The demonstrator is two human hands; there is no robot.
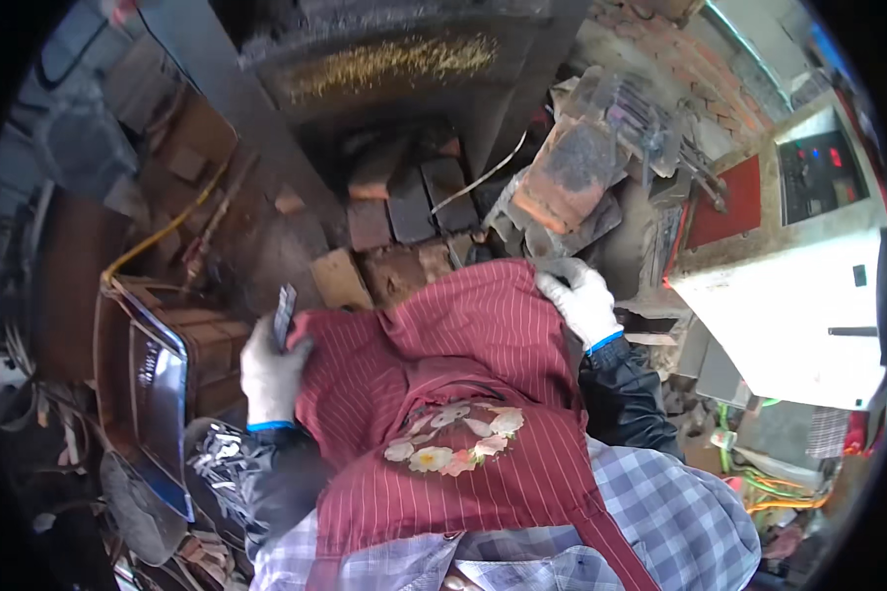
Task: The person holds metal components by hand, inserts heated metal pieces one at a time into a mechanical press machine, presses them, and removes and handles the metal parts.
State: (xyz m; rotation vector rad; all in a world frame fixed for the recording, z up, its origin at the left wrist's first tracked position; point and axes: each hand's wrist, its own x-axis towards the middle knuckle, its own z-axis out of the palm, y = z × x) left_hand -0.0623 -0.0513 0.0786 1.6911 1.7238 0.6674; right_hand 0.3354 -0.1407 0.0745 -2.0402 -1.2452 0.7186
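Note:
A dark red pinstriped apron (pixel 483 315) with a flower print hangs from straps over my checked shirt, its lower part lifted and spread in front of me. My left hand (pixel 274 372), in a white glove with a blue cuff, is closed at the apron's left edge. A small grey metal-looking piece (pixel 285 313) sticks up beside those fingers; how it is held is partly hidden. On the right, my gloved right hand (pixel 579 300) pinches the apron's far right corner. Dark shiny sleeves cover both forearms.
Ahead, bricks (pixel 409 207) lie under a dark metal frame. A brick-coloured block (pixel 562 177) rests on a pile at the far right. To the right stands a white control box (pixel 788 315) with a lit display. Small metal pieces (pixel 227 468) fill a pan at left, beside a metal-edged box (pixel 158 394).

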